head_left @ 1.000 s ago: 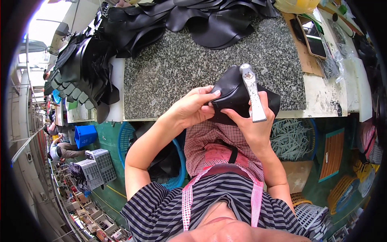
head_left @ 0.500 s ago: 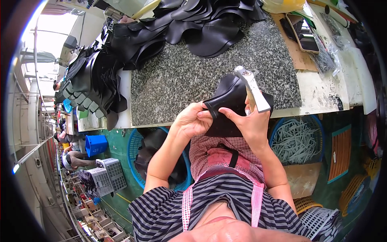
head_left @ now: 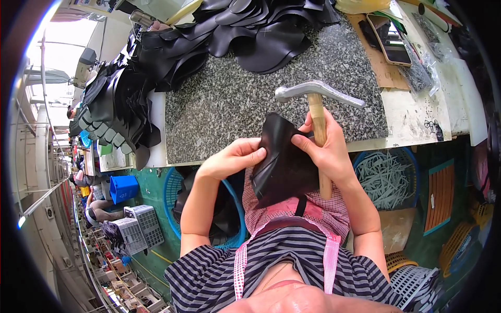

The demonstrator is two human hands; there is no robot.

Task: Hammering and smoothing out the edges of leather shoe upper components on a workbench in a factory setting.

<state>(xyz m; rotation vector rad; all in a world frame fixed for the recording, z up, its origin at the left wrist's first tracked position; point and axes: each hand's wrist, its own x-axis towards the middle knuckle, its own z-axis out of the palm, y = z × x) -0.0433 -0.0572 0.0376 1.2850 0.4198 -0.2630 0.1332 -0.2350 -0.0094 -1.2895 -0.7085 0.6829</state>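
Note:
A folded black leather piece (head_left: 284, 169) hangs between my hands, over my lap at the table's front edge. My left hand (head_left: 236, 158) is closed, pinching its left edge between thumb and fingers. With thumb and forefinger, my right hand (head_left: 329, 148) grips the upper right edge of the same piece. That hand also holds a hammer (head_left: 317, 117) upright by its wooden handle. The long, curved metal head sits above the fingers, and the handle's end shows below the palm. Some of my right fingers are hidden behind the leather and handle.
A speckled stone slab (head_left: 224, 104) lies on the white table. Heaped black leather pieces (head_left: 271, 47) cover its far and left sides. A phone (head_left: 389, 39) rests at the far right. Below stand a blue basket of leather (head_left: 169, 195) and a basket of pale strips (head_left: 386, 182).
The leather piece has turned and come down toward my lap. My left hand moved slightly left and down. The hammer has rotated, so its head now lies crosswise above my right hand.

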